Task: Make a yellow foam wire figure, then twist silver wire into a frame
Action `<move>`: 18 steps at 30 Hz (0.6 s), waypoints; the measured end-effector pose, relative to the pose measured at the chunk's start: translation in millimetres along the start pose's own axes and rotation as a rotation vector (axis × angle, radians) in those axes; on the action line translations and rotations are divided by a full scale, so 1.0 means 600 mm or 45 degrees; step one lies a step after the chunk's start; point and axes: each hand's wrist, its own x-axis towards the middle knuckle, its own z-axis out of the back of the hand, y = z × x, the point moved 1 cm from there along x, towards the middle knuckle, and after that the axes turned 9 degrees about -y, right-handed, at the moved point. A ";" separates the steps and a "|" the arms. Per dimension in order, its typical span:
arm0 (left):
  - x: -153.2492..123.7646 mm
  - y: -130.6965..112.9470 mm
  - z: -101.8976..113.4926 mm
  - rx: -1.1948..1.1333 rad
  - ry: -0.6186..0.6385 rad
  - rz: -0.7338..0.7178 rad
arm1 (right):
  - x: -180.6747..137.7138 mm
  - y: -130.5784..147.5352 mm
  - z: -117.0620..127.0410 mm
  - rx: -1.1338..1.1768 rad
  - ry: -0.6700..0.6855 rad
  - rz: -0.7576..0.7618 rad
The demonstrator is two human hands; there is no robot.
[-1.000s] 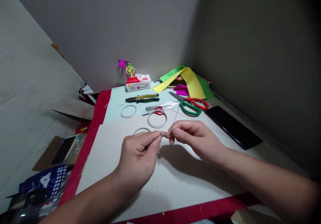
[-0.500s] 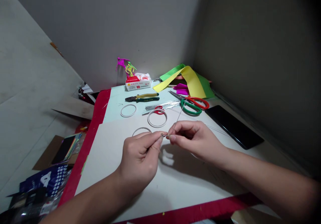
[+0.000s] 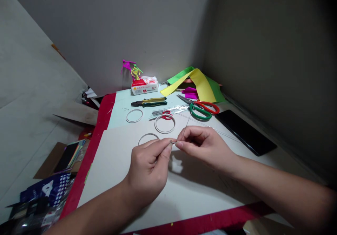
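Observation:
My left hand (image 3: pixel 150 168) pinches a small curled end of thin wire between thumb and forefinger. Close beside it, my right hand (image 3: pixel 202 143) is closed on the same wire (image 3: pixel 189 121), whose free length sticks up past the fingers towards the scissors. Whether the curled end is a closed loop cannot be made out. Just beyond my left hand lies a ring of tape or coil (image 3: pixel 147 134), partly covered by the hand. Two more pale rings, a middle one (image 3: pixel 165 132) and a left one (image 3: pixel 134 121), lie flat further back.
Behind the rings are pliers (image 3: pixel 149 102), a bundle of straight wires (image 3: pixel 172 111), and scissors (image 3: pixel 201 111) with red and green handles. A black phone (image 3: pixel 244 131) lies right. Coloured paper (image 3: pixel 202 84) and a small box (image 3: pixel 144 86) with bendy figures (image 3: pixel 136 72) stand at the back.
Both hands stay almost in place, still pinching the wire. My left hand has turned and shifted very slightly to the right.

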 end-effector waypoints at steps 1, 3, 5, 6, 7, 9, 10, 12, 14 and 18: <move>0.001 -0.002 0.000 -0.011 0.010 0.040 | 0.000 -0.001 0.001 -0.007 -0.003 0.002; 0.004 -0.006 0.001 -0.044 0.040 0.163 | -0.001 -0.002 0.002 -0.029 -0.008 0.015; 0.009 -0.010 0.003 -0.090 0.089 0.315 | -0.001 -0.003 0.003 -0.064 -0.019 0.042; 0.013 -0.012 0.004 -0.105 0.113 0.393 | 0.000 -0.004 0.004 -0.089 -0.027 0.058; 0.016 -0.013 0.006 -0.113 0.140 0.464 | 0.001 -0.005 0.004 -0.118 -0.038 0.074; 0.024 -0.015 0.010 -0.119 0.217 0.590 | 0.005 -0.006 0.005 -0.167 -0.066 0.098; 0.027 -0.015 0.013 -0.127 0.253 0.640 | 0.007 -0.006 0.006 -0.180 -0.079 0.104; 0.033 -0.013 0.018 -0.161 0.299 0.705 | 0.011 -0.008 0.007 -0.185 -0.111 0.122; 0.037 -0.008 0.023 -0.216 0.305 0.749 | 0.012 -0.010 0.010 -0.206 -0.208 0.223; 0.041 0.003 0.030 -0.371 0.304 0.797 | 0.002 -0.005 0.014 -0.332 -0.484 0.770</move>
